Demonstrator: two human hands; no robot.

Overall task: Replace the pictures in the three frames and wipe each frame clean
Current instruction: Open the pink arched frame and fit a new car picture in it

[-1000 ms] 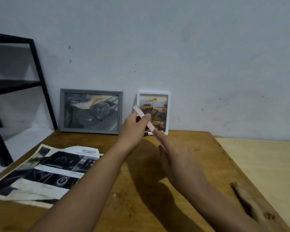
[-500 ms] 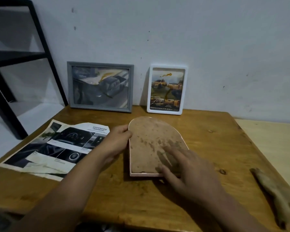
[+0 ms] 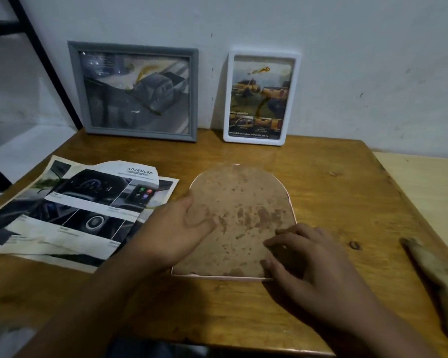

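Note:
An arch-shaped pink frame (image 3: 241, 202) lies face down on the wooden table (image 3: 334, 192), its stained brown backing board up. My left hand (image 3: 176, 228) rests on the frame's left side, fingers spread over the board. At the lower right corner, my right hand (image 3: 305, 264) touches the board with bent fingertips. A grey frame (image 3: 135, 90) and a white frame (image 3: 260, 99), both with truck pictures, lean against the wall behind.
Cut car-brochure pages (image 3: 70, 213) lie on the table's left part. A rolled dirty cloth (image 3: 435, 277) lies near the right edge. A black metal shelf (image 3: 36, 47) stands at the left by the wall. A lighter wooden surface (image 3: 429, 192) adjoins on the right.
One second ago both hands held the pink frame up in the air; since then it was laid face down. My left hand has slid from its edge onto the board.

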